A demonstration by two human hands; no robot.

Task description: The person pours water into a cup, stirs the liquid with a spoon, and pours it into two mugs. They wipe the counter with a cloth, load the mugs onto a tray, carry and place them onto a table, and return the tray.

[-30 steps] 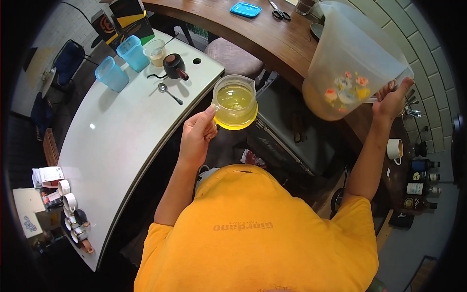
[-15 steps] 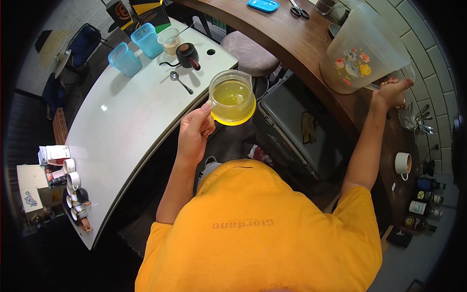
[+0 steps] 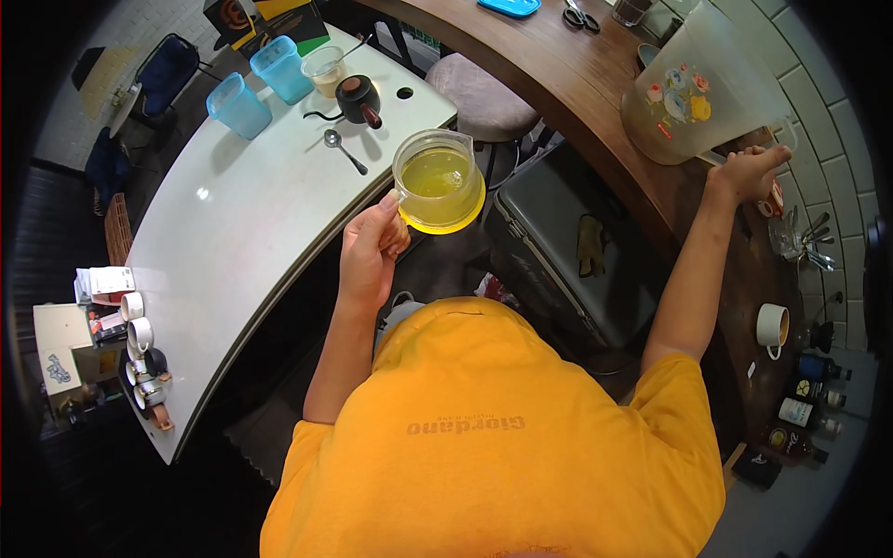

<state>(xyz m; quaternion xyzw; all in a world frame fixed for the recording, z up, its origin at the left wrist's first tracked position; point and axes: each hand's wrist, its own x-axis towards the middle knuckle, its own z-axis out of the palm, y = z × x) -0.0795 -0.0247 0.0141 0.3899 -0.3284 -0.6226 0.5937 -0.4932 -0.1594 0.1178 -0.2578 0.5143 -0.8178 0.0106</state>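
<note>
My left hand (image 3: 374, 237) is closed round the handle of a small glass jug (image 3: 435, 186). Yellow-green liquid fills part of this jug, and its underside has a bright yellow rim. It hangs above the floor gap between the two counters. Out to the right, my right hand (image 3: 747, 175) is closed at the handle of a big translucent plastic pitcher (image 3: 677, 88) printed with flowers. The pitcher is at the wooden counter (image 3: 521, 67); whether its base touches the wood I cannot tell. My right fingertips are partly hidden.
On the white counter (image 3: 223, 251) stand blue containers (image 3: 281, 70), a clear cup (image 3: 324, 70), a black kettle (image 3: 357, 99) and a spoon (image 3: 344, 152). A stool (image 3: 479, 98) and a dark case (image 3: 577, 242) fill the gap. A white mug (image 3: 771, 325) and bottles (image 3: 798, 411) are at right.
The view has shifted slightly. The glass jug sits a little further left and higher in view, still in my left hand. My right hand stays at the pitcher's handle.
</note>
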